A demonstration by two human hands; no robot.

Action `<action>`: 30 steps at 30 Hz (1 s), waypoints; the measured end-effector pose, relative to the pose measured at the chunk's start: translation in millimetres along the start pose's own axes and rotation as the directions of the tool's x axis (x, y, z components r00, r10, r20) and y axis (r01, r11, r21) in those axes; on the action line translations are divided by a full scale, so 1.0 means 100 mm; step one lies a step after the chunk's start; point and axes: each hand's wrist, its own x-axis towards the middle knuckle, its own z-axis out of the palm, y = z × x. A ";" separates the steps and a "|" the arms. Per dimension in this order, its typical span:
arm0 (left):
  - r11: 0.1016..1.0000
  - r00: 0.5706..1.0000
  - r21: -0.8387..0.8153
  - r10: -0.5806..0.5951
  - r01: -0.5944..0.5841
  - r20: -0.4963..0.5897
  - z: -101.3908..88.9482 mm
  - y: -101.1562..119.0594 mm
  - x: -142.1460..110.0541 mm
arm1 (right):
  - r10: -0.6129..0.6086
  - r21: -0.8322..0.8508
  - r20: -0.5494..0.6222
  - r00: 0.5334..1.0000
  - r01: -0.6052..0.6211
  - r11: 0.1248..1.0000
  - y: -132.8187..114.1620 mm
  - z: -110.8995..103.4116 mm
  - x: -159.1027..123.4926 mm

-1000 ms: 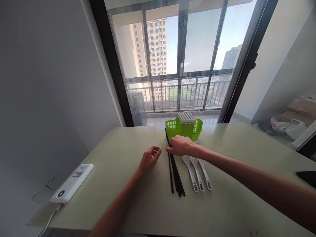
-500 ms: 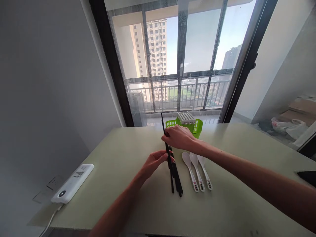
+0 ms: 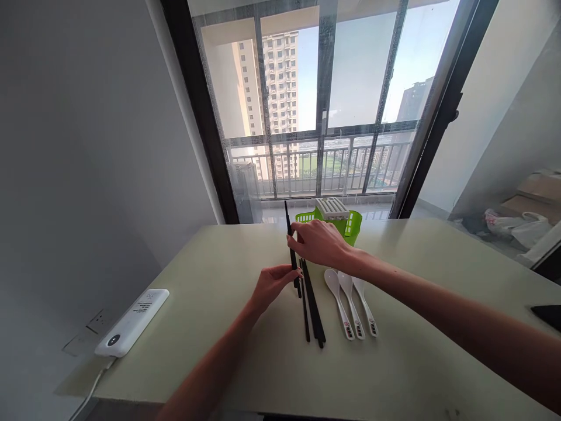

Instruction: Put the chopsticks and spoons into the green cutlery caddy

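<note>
Black chopsticks (image 3: 293,257) stand tilted between my two hands, their thin tips pointing up and away. My right hand (image 3: 322,241) is closed around their upper part. Lower down, my left hand (image 3: 275,285) pinches the same chopsticks near their thick ends; how many are held I cannot tell. Several more black chopsticks (image 3: 314,313) lie on the table just right of my left hand. Beyond them, three white spoons (image 3: 346,301) lie side by side, bowls away from me, one bowl partly hidden by my right forearm.
Behind my right hand is a green plastic basket (image 3: 351,231) with a white slatted piece (image 3: 332,208) on top. A white device with a cable (image 3: 134,321) lies at the table's left side. The pale table (image 3: 228,251) reaches to a glass sliding door.
The held chopsticks have lifted slightly and shifted left, apart from those lying on the table. My left hand has moved a little left with them; the right hand has hardly moved.
</note>
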 end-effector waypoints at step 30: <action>0.924 0.969 0.378 0.145 -0.061 -0.198 -0.06 -0.14 0.07 | -0.045 0.102 -0.096 0.994 0.054 0.993 0.04 0.08 0.02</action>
